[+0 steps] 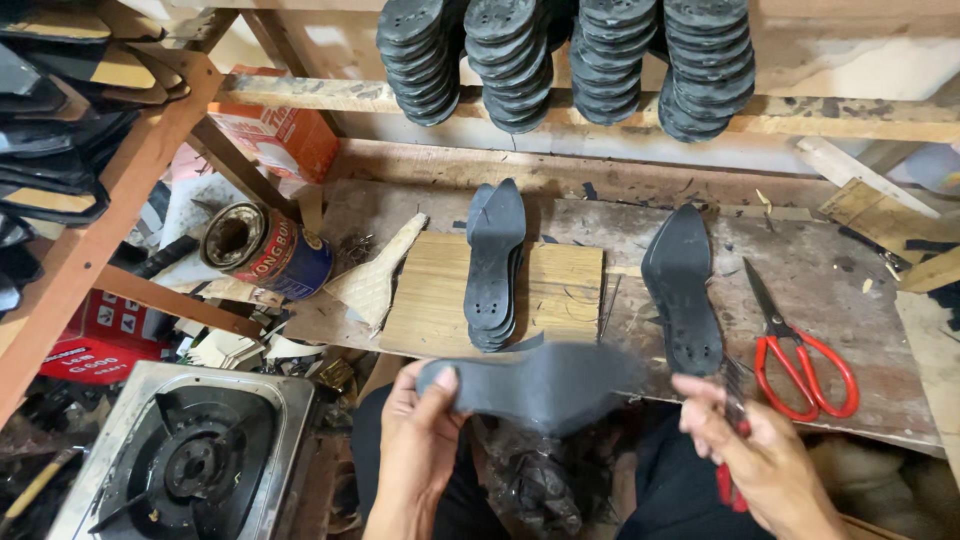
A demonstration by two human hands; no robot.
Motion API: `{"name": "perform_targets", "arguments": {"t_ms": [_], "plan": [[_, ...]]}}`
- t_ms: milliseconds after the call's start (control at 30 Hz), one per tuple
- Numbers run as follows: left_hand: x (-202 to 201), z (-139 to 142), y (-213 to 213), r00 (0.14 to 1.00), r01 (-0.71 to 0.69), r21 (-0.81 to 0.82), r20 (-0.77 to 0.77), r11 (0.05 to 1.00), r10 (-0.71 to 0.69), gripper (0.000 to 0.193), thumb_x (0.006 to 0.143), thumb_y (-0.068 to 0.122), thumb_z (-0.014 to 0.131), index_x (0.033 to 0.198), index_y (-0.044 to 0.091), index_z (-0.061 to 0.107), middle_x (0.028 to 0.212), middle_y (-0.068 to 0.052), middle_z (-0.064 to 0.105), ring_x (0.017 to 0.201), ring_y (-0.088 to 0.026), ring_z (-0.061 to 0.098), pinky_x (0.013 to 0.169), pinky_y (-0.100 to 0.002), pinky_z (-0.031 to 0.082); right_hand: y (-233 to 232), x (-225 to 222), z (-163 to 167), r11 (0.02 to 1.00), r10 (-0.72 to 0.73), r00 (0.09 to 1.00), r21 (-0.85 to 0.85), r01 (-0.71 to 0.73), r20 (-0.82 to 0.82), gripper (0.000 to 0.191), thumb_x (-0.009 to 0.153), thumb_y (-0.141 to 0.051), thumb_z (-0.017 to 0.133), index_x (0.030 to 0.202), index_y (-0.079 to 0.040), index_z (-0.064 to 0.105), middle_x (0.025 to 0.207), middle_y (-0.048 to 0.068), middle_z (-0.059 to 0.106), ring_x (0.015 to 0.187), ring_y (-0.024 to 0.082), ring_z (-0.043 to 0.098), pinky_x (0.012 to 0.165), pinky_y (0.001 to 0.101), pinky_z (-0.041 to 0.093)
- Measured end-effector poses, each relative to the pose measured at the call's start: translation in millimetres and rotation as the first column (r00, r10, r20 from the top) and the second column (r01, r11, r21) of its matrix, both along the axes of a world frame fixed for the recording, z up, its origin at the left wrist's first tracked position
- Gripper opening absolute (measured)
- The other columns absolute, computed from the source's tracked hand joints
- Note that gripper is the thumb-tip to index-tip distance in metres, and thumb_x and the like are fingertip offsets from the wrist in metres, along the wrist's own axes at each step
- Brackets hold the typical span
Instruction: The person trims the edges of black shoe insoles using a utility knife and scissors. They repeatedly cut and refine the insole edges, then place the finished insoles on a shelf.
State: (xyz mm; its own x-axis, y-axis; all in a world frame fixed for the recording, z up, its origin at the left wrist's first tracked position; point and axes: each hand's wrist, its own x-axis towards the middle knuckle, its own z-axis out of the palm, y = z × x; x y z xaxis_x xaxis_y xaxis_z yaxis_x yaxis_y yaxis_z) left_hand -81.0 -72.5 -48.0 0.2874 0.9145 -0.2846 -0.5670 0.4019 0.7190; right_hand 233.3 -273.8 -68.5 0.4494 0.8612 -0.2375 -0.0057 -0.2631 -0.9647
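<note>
Scarred wooden surface [800, 260], sole racks above; red scissors [800, 360] lying right. Left hand [420, 440] gripping dark sole [540, 385]; right hand [760, 460] clenching red-handled tool [733, 430].

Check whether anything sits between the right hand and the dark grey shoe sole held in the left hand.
Nothing visible does. The left hand grips the dark grey shoe sole by one end; the right hand, holding a red-handled tool, sits beside its free end.

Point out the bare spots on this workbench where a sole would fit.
Free: bench top between the wooden board and the single sole; also the strip right of the red scissors. Crowded: the left end, around the tin can and paper scraps. The sole stack takes the board's middle.
</note>
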Motion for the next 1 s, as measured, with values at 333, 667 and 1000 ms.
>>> {"name": "perform_targets", "arguments": {"t_ms": [333,667,1000], "plan": [[27.5,19.5,-50.9,0.911,0.363,0.046,0.195,0.931,-0.365,0.054,0.091,0.006,0.063,0.142,0.003,0.047,0.123,-0.007,0.069,0.112,-0.017,0.067,0.098,-0.034,0.053,12.9,-61.7,-17.5,0.957,0.201,0.922,0.135,-0.257,0.330,0.052,0.099,-0.028,0.057,0.146,-0.005,0.056,0.097,0.007,0.069,0.084,0.015,0.068,0.076,0.0299,0.054],[54.6,23.5,-60.8,0.947,0.258,0.018,0.194,0.966,-0.257,0.052,0.101,0.021,0.051,0.148,0.002,0.048,0.133,-0.008,0.068,0.118,-0.017,0.064,0.102,-0.033,0.050,23.7,-107.7,16.4,0.828,0.018,0.697,0.380,-0.413,0.717,0.037,0.093,-0.018,0.067,0.126,-0.003,0.071,0.086,0.007,0.070,0.073,0.018,0.074,0.066,0.0289,0.061],[62.2,-7.2,-79.0,0.971,0.230,0.011,0.069,0.973,-0.230,0.055,0.102,0.026,0.051,0.150,0.000,0.050,0.118,-0.003,0.071,0.098,-0.007,0.065,0.086,-0.024,0.052,19.9,-116.0,30.4,0.870,-0.023,0.609,0.316,-0.378,0.793,0.035,0.079,-0.014,0.075,0.112,-0.003,0.076,0.075,0.005,0.065,0.065,0.017,0.069,0.059,0.0318,0.059]]}}
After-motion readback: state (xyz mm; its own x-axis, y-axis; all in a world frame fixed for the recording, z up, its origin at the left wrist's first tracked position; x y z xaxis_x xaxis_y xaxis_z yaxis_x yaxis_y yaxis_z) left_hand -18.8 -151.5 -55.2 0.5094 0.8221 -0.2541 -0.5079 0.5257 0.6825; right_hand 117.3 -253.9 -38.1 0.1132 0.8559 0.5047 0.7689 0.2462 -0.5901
